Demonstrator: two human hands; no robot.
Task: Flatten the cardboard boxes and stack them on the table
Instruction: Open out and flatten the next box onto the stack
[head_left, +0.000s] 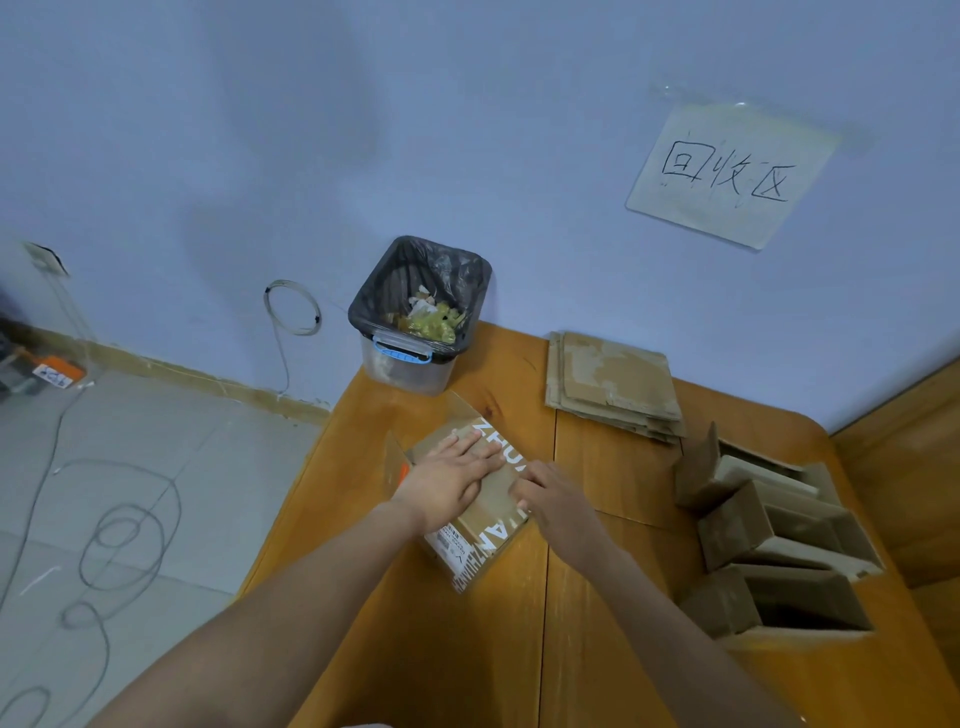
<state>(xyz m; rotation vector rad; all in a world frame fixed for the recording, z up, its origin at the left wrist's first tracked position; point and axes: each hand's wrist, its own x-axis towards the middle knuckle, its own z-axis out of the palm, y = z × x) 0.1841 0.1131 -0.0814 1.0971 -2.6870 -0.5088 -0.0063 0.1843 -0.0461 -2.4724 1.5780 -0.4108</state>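
A brown cardboard box (493, 512) with white lettering and a shipping label lies on the wooden table (597, 623), near its left edge. My left hand (451, 480) presses flat on the box's top with straight fingers. My right hand (550, 496) sits at the box's right edge, its fingers curled over that edge. A stack of flattened cardboard (613, 387) rests at the back of the table. Three open, unflattened boxes (769, 540) stand in a row at the right.
A clear bin with a black bag (418, 317) holding scraps stands at the table's back left corner. A handwritten paper sign (727, 174) is taped to the wall. Cables (124, 535) lie on the tiled floor to the left.
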